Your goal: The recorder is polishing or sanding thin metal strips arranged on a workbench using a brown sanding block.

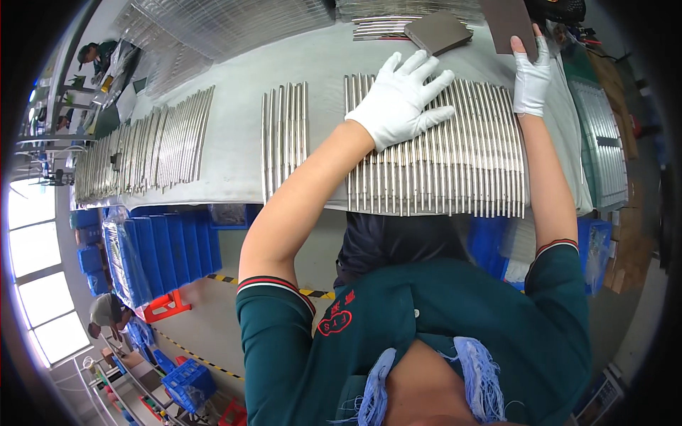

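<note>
Shiny metal rods [455,167] lie side by side in a wide row in front of me. My left hand [401,103], in a white glove, rests flat over the upper part of this row with fingers spread. At the upper right my right hand [531,82], in a white glove with bare fingertips showing, grips the lower edge of a dark brown flat sheet [506,27]. Its thumb lies over the sheet's face. Just beyond my left fingertips is a grey-brown block [437,33]. A narrower group of rods [284,131] lies left of the wide row, partly behind my left forearm.
More rods [149,145] cover the table's left side. Clear plastic trays [227,32] are stacked at the back. Blue crates [167,255] stand below the table, near a red stool [165,307]. Other people are in the background at left. A rod-filled tray [600,142] lies at far right.
</note>
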### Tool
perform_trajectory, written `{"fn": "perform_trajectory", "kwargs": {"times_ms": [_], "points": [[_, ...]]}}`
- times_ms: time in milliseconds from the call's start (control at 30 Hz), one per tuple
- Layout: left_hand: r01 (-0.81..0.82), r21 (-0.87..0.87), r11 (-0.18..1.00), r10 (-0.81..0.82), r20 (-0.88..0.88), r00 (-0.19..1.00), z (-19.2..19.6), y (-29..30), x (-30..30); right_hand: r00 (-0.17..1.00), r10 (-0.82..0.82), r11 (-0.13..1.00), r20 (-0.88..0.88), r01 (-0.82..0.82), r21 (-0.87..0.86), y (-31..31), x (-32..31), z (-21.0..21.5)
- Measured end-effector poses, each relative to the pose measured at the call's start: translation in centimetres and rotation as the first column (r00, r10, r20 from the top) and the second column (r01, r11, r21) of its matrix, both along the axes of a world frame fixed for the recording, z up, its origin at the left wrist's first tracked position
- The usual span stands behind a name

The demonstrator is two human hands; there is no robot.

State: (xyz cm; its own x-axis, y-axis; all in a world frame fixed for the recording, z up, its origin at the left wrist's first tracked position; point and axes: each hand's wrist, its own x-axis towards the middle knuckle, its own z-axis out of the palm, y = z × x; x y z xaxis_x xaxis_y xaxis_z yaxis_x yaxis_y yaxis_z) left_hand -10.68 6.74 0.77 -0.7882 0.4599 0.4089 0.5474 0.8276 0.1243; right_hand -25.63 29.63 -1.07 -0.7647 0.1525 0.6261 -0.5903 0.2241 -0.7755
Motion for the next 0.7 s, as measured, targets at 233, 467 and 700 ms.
{"fn": "perform_trajectory", "kwargs": {"times_ms": [233,467,700], "points": [[-0.084,-0.047,0.995,0.083,-0.029,0.996,-0.5,-2.7,1.1,1.000,0.024,1.000,0.012,-0.023,-0.018,0.3,-0.3,-0.1],[-0.225,-0.206,0.952,0.235,0.021,0.972,0.4,-8.1,3.5,0.998,0.062,0.998,-0.011,-0.062,-0.029,0.6,-0.9,-0.7],[-0.088,-0.116,0.989,0.096,0.069,0.993,1.2,-2.0,2.0,0.994,0.110,0.993,0.025,-0.109,-0.037,0.1,-1.1,-0.9]]}}
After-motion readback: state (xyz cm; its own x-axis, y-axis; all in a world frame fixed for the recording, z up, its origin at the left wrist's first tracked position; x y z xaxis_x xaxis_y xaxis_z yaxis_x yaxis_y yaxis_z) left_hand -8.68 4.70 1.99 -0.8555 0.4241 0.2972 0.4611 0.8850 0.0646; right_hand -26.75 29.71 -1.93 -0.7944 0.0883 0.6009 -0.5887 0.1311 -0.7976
